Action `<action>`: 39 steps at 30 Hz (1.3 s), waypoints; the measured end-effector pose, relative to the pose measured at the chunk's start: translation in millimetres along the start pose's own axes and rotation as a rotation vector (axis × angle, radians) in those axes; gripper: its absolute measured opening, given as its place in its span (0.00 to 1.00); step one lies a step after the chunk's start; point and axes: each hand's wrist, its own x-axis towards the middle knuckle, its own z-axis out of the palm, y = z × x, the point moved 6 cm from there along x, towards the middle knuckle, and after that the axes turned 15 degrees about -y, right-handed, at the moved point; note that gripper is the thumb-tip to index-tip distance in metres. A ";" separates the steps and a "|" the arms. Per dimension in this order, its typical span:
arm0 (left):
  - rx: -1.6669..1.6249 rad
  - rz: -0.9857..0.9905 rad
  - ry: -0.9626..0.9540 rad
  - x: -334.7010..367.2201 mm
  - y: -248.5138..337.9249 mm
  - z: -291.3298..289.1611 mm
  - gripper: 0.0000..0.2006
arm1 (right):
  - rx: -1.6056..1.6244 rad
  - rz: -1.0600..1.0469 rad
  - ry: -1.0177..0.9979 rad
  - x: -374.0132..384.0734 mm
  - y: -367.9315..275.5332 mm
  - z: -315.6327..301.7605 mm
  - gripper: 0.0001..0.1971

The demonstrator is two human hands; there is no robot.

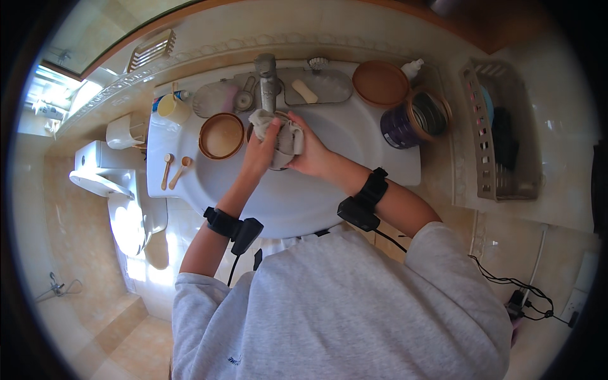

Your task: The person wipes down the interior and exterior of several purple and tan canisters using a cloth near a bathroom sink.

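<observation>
Over the basin, just below the faucet (267, 85), both hands are closed around a crumpled pale cloth (286, 135). My left hand (261, 151) presses on the cloth from the left. On the other side, my right hand (309, 151) grips its edge. Bits of a brown rounded rim show beside and under the cloth; the hands hide the rest, so I cannot tell its full shape. A shallow brown round dish (221, 135) sits left of my left hand, on the sink's edge.
Two small wooden spoons (180, 171) and a cream cup (173, 109) stand at the left. Behind lies a pale soap bar (304, 91) on a clear tray. A brown plate (380, 83), a dark purple tin (400, 128) and a plastic basket (484, 142) are at the right.
</observation>
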 end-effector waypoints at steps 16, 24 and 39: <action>1.060 0.566 0.396 -22.5 60.3 15.5 0.15 | 0.130 0.060 0.105 66.9 10.4 -4.2 0.20; 0.452 0.318 0.365 13.4 53.0 -32.9 0.27 | -0.675 0.076 0.353 67.5 -12.2 1.6 0.19; -0.568 0.047 0.072 -21.1 12.2 -47.1 0.26 | -1.157 0.183 0.132 18.2 -26.4 -3.8 0.25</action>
